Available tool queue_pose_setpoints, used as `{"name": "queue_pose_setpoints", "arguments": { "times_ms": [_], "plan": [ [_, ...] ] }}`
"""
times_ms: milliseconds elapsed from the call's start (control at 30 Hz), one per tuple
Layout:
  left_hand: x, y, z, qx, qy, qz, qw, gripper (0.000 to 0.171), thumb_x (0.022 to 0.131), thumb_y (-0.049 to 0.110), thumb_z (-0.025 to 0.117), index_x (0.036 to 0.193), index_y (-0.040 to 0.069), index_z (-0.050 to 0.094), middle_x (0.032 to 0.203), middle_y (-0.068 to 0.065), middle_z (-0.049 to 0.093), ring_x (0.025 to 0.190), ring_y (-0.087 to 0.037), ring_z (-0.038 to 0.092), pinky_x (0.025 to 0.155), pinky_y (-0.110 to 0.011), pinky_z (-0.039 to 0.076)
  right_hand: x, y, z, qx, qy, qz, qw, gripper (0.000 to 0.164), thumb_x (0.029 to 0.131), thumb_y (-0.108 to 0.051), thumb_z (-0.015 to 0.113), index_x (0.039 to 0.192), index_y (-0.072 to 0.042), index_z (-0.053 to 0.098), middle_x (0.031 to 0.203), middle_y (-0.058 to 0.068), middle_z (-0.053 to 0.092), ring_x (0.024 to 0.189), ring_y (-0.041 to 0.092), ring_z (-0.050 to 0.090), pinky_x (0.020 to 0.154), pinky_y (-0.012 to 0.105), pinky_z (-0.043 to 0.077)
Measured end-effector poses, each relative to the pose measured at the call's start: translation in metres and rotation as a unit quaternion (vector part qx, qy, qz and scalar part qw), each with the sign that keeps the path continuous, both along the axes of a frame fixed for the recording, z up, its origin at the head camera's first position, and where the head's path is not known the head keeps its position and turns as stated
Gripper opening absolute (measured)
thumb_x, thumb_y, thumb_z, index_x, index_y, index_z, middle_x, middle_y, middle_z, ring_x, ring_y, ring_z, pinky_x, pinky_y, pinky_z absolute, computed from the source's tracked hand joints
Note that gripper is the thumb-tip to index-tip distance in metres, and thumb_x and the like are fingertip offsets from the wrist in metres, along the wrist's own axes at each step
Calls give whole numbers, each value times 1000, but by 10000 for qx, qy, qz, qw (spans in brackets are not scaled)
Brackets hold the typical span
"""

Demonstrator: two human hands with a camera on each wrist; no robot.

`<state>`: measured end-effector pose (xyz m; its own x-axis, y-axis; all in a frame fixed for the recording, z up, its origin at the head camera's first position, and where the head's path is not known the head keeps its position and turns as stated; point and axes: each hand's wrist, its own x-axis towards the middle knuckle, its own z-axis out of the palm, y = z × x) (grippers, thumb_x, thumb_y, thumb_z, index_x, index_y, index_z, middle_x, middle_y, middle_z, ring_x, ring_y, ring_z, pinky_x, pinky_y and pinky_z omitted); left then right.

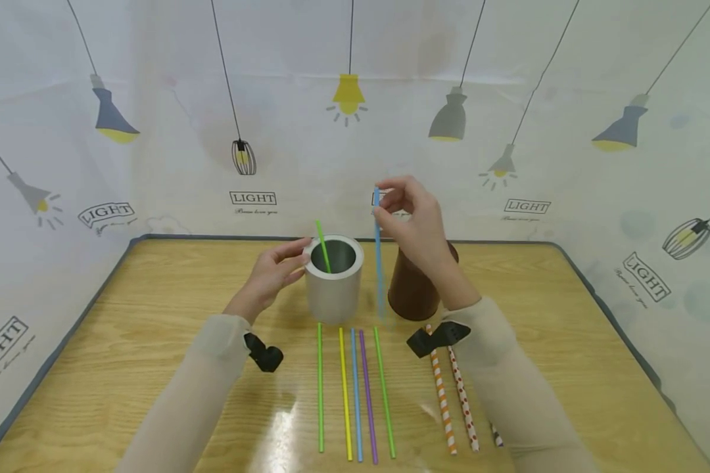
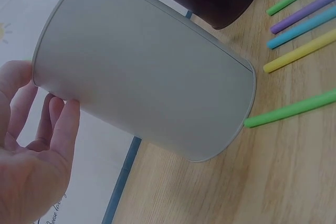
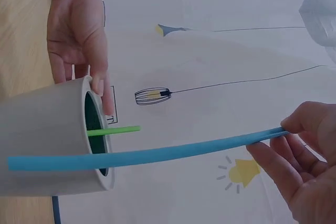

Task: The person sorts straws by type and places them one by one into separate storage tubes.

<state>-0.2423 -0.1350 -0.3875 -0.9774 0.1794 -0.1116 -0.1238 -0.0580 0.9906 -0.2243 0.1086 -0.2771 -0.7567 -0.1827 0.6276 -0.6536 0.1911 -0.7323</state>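
Observation:
My right hand (image 1: 414, 220) pinches the top end of a blue straw (image 3: 157, 154) between thumb and fingers. The straw hangs upright in the air, between a light grey canister (image 1: 333, 295) and a brown canister (image 1: 414, 289). At the left side of the grey canister, my left hand (image 1: 272, 272) holds it near the rim with thumb and fingertips. A green straw (image 1: 322, 246) leans inside this canister and sticks out above the rim. My right hand and forearm cover part of the brown canister in the head view.
Several plain straws, among them a yellow straw (image 1: 346, 394) and a purple straw (image 1: 368, 397), lie on the wooden table (image 1: 171, 368) before the grey canister. Patterned straws, including an orange-striped straw (image 1: 442, 401), lie further right, partly under my right arm. A printed curtain (image 1: 296, 118) encloses the table.

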Motion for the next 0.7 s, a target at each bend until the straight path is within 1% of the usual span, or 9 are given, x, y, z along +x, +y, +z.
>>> {"name": "queue_pose_setpoints", "arguments": {
  "times_ms": [67, 200, 333, 467, 533, 600, 700],
  "plan": [
    [0, 0, 0, 7, -5, 2, 10000, 43, 91, 8, 56, 133, 6, 48, 127, -13, 44, 116, -24, 46, 90, -31, 46, -1, -3, 6, -155, 65, -39, 9999, 28, 82, 3, 60, 110, 3, 55, 79, 11, 54, 70, 16, 56, 52, 30, 55],
    [-1, 0, -1, 54, -32, 23, 10000, 42, 91, 8, 57, 132, 6, 48, 126, -12, 45, 116, -23, 47, 90, -30, 46, -2, -9, 14, -577, 401, -49, 9975, 28, 82, 5, 59, 110, 5, 54, 79, 11, 53, 70, 16, 56, 52, 30, 55],
    [-1, 0, -2, 77, -21, 30, 10000, 43, 91, 8, 57, 133, 6, 48, 126, -12, 45, 115, -23, 47, 91, -31, 46, -5, -15, 20, -1037, 990, 51, 9897, 27, 81, 8, 57, 107, 9, 52, 79, 14, 53, 69, 17, 56, 52, 33, 55],
    [-1, 0, -2, 96, -45, 59, 9999, 43, 91, 7, 57, 132, 6, 48, 126, -12, 45, 115, -23, 47, 91, -31, 46, -9, -20, 24, -1275, 1416, -9, 9817, 26, 81, 7, 58, 106, 9, 52, 79, 14, 53, 70, 17, 56, 52, 32, 55],
    [-1, 0, -2, 89, -49, 58, 9999, 43, 90, 7, 57, 132, 6, 48, 127, -12, 45, 116, -23, 47, 91, -31, 46, -12, -22, 24, -1313, 1508, -59, 9798, 26, 81, 6, 58, 106, 9, 52, 79, 13, 53, 71, 17, 56, 52, 30, 55],
    [-2, 0, -2, 59, -44, 55, 10000, 42, 91, 7, 57, 132, 6, 49, 127, -12, 46, 116, -23, 47, 91, -31, 46, -16, -25, 21, -1288, 1497, -92, 9803, 25, 82, 5, 58, 106, 8, 52, 80, 12, 53, 72, 17, 56, 53, 30, 55],
    [-2, 0, -2, 28, -36, 63, 10000, 41, 91, 8, 56, 132, 7, 50, 126, -11, 46, 115, -23, 48, 91, -32, 46, -23, -28, 14, -1190, 1257, -100, 9849, 26, 83, 5, 58, 108, 7, 51, 80, 12, 52, 72, 17, 56, 54, 31, 55]
  ]
}}
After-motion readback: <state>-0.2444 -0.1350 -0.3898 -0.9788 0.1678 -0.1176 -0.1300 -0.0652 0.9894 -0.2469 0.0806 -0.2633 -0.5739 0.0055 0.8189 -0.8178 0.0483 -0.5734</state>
